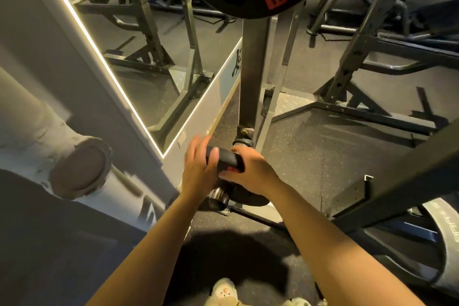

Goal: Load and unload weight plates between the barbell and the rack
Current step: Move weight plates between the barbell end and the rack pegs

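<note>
My right hand (250,169) grips a small plate (227,160), my left hand (198,169) flat against it; next, I'd slide it along the peg (218,197) below.

Small plate (227,163) between hands, before rack post (253,77).

Your view is dim and warm-toned. The brightest source is the LED strip (99,57) edging the mirror (139,52). A heavy shadow lies on the floor (323,156) near the bottom edge. Wide-angle bending curves straight posts at the edges; the pipe (49,144) at left is smeared.
</note>
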A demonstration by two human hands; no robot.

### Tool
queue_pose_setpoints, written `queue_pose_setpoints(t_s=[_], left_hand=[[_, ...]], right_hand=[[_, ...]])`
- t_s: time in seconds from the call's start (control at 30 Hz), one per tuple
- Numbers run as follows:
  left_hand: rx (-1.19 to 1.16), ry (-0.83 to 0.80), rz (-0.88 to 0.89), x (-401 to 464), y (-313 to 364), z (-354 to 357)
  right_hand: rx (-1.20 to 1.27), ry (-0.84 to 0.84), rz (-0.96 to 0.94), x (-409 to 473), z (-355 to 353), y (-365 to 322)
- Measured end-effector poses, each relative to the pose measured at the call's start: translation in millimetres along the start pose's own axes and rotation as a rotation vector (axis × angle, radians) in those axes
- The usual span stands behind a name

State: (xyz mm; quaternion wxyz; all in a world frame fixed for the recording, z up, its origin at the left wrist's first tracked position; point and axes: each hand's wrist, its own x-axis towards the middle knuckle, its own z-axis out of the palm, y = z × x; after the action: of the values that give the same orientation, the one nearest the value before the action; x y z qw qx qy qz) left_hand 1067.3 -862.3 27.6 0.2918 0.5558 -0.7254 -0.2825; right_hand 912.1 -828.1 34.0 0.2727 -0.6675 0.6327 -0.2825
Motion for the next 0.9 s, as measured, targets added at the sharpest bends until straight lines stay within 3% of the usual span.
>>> queue_pose_setpoints(t_s=[0.13, 0.3, 0.37, 0.63, 0.77, 0.9], left_hand=[[-0.346, 0.153, -0.389, 13, -6, -16], [-0.508, -0.028, -0.850, 20, -20, -3], [-0.568, -0.034, -0.946, 25, -17, 4], [-0.420, -0.059, -0.734, 30, 17, 19], [-0.478, -0.144, -0.431, -4, 13, 3], [-0.126, -0.207, -0.094, -20, 11, -24]], right_hand=[[-0.363, 0.298, -0.028, 25, 31, -26], [-0.481, 0.430, -0.160, 20, 40, 0], [-0.447, 0.453, -0.162, 16, 37, 9], [-0.228, 0.523, -0.013, -7, 30, 44], [-0.105, 0.479, 0.132, -25, 36, 60], [-0.109, 0.254, 0.267, -52, 32, 94]])
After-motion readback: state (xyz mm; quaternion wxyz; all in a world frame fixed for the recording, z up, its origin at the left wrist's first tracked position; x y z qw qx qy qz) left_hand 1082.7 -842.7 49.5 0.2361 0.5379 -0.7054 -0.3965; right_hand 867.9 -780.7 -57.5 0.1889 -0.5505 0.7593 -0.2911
